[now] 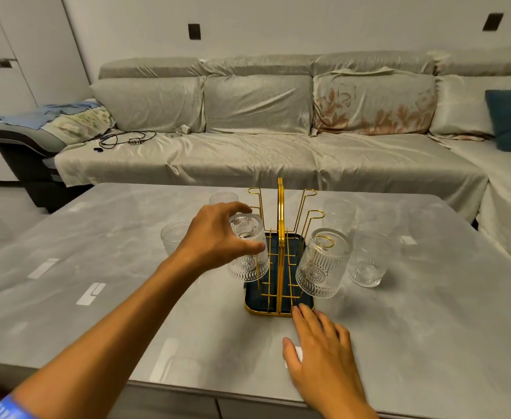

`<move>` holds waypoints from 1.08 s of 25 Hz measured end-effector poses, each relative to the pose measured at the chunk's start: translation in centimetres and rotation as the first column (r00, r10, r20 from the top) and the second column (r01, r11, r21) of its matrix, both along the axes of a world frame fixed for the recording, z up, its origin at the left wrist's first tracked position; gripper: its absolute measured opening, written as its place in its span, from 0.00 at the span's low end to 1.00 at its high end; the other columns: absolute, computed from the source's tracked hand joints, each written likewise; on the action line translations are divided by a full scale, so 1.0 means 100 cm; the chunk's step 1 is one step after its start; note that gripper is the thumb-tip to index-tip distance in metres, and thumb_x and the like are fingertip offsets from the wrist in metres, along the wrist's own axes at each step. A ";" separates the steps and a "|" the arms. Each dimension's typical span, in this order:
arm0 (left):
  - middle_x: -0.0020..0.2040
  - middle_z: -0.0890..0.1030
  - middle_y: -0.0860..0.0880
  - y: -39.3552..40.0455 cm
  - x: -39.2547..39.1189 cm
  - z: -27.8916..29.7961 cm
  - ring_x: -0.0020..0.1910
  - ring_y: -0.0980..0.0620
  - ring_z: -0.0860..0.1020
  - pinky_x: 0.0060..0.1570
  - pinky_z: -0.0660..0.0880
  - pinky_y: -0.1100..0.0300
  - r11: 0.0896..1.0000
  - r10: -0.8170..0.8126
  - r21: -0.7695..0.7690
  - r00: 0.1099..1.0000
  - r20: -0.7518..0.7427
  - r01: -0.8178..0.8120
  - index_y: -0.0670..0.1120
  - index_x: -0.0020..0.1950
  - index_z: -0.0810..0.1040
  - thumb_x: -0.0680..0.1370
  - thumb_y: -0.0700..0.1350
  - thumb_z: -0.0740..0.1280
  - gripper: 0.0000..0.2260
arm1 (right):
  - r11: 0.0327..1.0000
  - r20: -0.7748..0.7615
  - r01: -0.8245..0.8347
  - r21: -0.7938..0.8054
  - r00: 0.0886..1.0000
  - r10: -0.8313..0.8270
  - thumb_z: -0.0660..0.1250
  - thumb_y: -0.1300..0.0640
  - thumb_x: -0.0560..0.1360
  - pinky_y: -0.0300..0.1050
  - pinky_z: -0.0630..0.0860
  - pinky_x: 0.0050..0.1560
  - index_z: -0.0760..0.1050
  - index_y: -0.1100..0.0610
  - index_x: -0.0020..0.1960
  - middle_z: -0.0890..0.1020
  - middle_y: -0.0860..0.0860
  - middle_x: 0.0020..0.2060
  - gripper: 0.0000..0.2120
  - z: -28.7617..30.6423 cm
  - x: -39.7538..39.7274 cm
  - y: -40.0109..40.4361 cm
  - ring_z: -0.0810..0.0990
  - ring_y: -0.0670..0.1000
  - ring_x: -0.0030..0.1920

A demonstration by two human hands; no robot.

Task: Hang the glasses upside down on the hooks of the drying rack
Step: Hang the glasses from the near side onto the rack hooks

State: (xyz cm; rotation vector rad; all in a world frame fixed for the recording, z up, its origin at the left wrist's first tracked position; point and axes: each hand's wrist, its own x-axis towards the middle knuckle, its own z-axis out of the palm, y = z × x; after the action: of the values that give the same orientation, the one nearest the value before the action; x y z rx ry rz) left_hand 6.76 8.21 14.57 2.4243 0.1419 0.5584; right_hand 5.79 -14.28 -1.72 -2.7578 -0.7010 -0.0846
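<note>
Seating an inverted glass on the rack's near-left hook
The left hand (218,237) grips the upturned glass (248,252); lower it straight until the hook carries it, while the released right hand (317,349) steadies the drying rack (280,267).

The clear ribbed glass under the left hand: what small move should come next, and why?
Probably open the left hand and lift it away. The clear ribbed glass already sits upside down over a near-left hook of the gold wire drying rack, like the hung glass on the right. The right hand rests on the grey table by the rack's tray. Four upright glasses wait.
</note>
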 end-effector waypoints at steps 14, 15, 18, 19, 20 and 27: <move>0.57 0.80 0.52 0.054 -0.030 -0.061 0.55 0.55 0.78 0.53 0.77 0.54 0.831 0.286 -0.546 0.926 0.248 -0.110 0.55 0.62 0.76 0.70 0.56 0.73 0.22 | 1.000 0.019 0.002 0.024 1.000 -0.002 0.42 0.37 0.76 0.49 0.45 0.72 0.44 0.47 0.77 0.48 0.45 0.78 0.31 0.000 -0.008 0.000 0.48 0.49 0.76; 0.60 0.78 0.49 0.067 -0.031 -0.072 0.57 0.52 0.77 0.56 0.76 0.50 0.763 0.490 -0.587 0.836 0.248 -0.272 0.53 0.64 0.73 0.71 0.53 0.73 0.23 | 1.000 0.014 0.000 0.016 1.000 0.000 0.41 0.37 0.76 0.49 0.43 0.73 0.41 0.47 0.76 0.45 0.45 0.77 0.31 -0.001 -0.009 0.000 0.45 0.49 0.76; 0.70 0.68 0.43 0.100 -0.022 -0.101 0.66 0.44 0.70 0.64 0.70 0.44 0.679 0.636 -0.505 0.770 0.044 -0.532 0.52 0.72 0.62 0.69 0.49 0.76 0.36 | 1.000 -0.013 -0.004 0.000 1.000 0.004 0.38 0.36 0.76 0.48 0.36 0.71 0.33 0.48 0.74 0.35 0.43 0.74 0.32 -0.004 -0.010 -0.001 0.38 0.49 0.75; 0.71 0.68 0.42 0.107 -0.017 -0.109 0.67 0.43 0.69 0.65 0.69 0.44 0.683 0.578 -0.532 0.816 -0.027 -0.501 0.51 0.74 0.59 0.68 0.47 0.77 0.40 | 1.000 -0.020 -0.004 -0.005 1.000 0.004 0.38 0.35 0.75 0.48 0.35 0.71 0.32 0.47 0.74 0.34 0.43 0.73 0.32 -0.004 -0.009 -0.001 0.37 0.48 0.75; 0.70 0.70 0.41 0.111 -0.011 -0.114 0.66 0.43 0.71 0.64 0.70 0.45 0.676 0.495 -0.594 0.866 -0.072 -0.435 0.50 0.75 0.59 0.67 0.46 0.78 0.42 | 1.000 -0.026 -0.004 -0.014 1.000 0.004 0.38 0.35 0.75 0.48 0.34 0.71 0.33 0.46 0.74 0.33 0.42 0.72 0.32 -0.004 -0.008 -0.001 0.36 0.48 0.75; 0.57 0.80 0.43 0.112 0.011 -0.122 0.53 0.44 0.80 0.49 0.78 0.53 0.705 0.380 -0.631 0.924 -0.051 -0.325 0.47 0.62 0.72 0.61 0.45 0.81 0.32 | 0.999 -0.041 0.000 -0.047 0.999 -0.002 0.40 0.35 0.75 0.48 0.36 0.71 0.36 0.44 0.75 0.36 0.43 0.75 0.32 0.000 -0.003 0.002 0.39 0.49 0.76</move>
State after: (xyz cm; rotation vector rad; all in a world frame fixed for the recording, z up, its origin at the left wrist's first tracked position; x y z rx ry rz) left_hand 7.82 19.39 2.39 1.7059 0.6673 0.6516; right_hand 5.45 -14.04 -1.71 -2.7964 -0.6990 -0.0116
